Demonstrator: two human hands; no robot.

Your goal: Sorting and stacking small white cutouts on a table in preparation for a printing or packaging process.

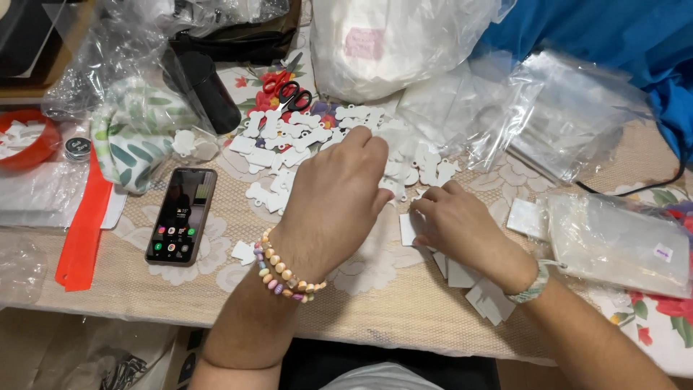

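The left hand [339, 191] was laid knuckles up over the near edge of the heap of white bone-shaped tags [303, 137], its fingers curled down onto the pieces; whether a tag was pinched in its grip could not be told, since the fingertips were hidden under the hand. The right hand [455, 224] was set just right of the heap, fingers bent over a small white card [408, 230] that was pressed flat to the bench [390, 303], apparently so that it could be steadied; its grip was partly closed, but a firm hold could not be confirmed.

More white cards [476, 289] were strewn near the right wrist, kept within easy reach. Behind the heap, black-handled scissors [294, 94] were left, and to the heap's right a pile of clear plastic bags [548, 115] was spread. To the left of the heap a smartphone [181, 215] was laid face up with its screen lit, presumably to be glanced at, and further left an orange strip [83, 231] and a red bowl [29, 137] holding more white pieces were placed.
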